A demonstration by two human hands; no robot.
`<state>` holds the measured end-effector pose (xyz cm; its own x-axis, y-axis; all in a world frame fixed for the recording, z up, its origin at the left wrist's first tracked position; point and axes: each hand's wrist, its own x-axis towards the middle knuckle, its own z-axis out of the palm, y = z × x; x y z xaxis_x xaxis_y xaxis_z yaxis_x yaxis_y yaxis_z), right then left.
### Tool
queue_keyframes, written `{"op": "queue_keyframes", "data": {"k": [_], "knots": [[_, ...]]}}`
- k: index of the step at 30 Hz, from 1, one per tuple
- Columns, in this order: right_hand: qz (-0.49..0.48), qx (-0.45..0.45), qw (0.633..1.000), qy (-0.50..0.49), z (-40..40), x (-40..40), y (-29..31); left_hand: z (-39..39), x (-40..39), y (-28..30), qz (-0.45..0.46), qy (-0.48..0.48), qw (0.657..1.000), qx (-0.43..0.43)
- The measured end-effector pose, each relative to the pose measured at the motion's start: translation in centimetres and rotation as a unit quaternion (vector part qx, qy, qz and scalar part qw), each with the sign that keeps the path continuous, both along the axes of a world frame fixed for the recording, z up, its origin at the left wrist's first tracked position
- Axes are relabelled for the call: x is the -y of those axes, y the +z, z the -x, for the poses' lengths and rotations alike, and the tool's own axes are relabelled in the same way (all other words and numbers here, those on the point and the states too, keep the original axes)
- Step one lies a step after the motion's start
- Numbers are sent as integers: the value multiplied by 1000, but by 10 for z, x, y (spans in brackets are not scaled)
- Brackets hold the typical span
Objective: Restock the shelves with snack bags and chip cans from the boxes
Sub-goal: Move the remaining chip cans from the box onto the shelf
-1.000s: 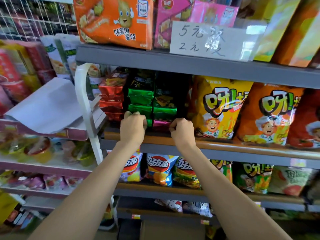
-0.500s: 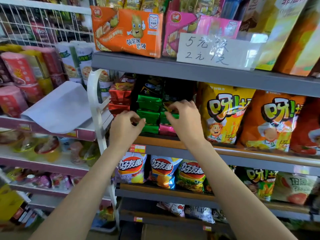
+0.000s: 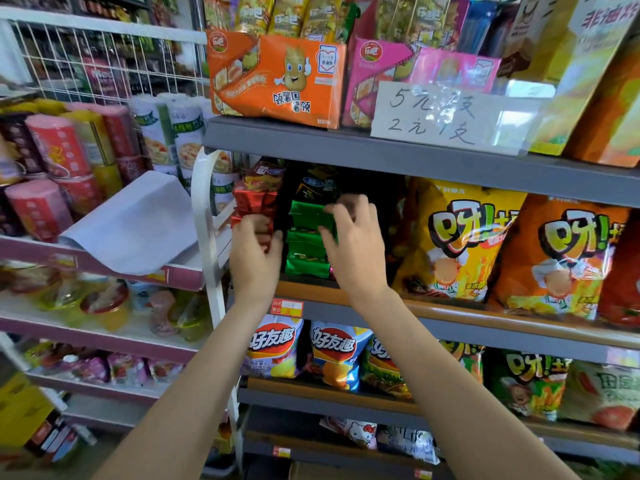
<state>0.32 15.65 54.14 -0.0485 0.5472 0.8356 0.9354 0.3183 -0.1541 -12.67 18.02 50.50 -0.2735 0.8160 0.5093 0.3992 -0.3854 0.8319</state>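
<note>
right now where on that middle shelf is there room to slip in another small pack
The only gap is the dark slot between the green packs and the yellow chip bag, behind the right hand. Left of it, the red packs, held by the left hand, sit tight against the green ones. Rightward, big bags fill the shelf.

Dark gap (image 3: 377,188) above green packets (image 3: 306,237) stays passable.

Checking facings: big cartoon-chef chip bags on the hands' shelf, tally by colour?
Yellow bag: 1
Orange bag: 1
Red bag, cut off at the frame edge: 1
Total: 3
</note>
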Motion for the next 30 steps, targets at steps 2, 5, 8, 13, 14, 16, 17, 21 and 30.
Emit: {"op": "queue_keyframes", "data": {"k": [2, 5, 8, 13, 14, 16, 17, 21, 30], "knots": [[-32, 36, 998, 39, 8, 4, -13, 16, -1, -5, -8, 82, 995, -55], [-16, 62, 996, 58, 18, 5, -31, 28, -9, -12, 20, 108, 977, -186], [13, 72, 997, 38, 18, 8, -51, 31, -16, -15, 28, 106, 947, -301], [23, 43, 999, 14, 3, 13, -68, 35, -24, -8, -9, 121, 905, -408], [14, 34, 999, 13, 1, 13, -66, 35, -26, -7, -23, 126, 902, -411], [4, 26, 1000, 15, 1, 10, -61, 36, -27, -6, -42, 131, 902, -409], [1, 24, 1000, 20, 3, 9, -59, 37, -26, -8, -53, 135, 901, -409], [4, 19, 1000, 19, 9, 2, -58, 37, -22, -14, -85, 147, 899, -404], [13, 13, 1000, -10, 13, -6, -62, 36, -22, -2, 3, 138, 888, -438]]}}
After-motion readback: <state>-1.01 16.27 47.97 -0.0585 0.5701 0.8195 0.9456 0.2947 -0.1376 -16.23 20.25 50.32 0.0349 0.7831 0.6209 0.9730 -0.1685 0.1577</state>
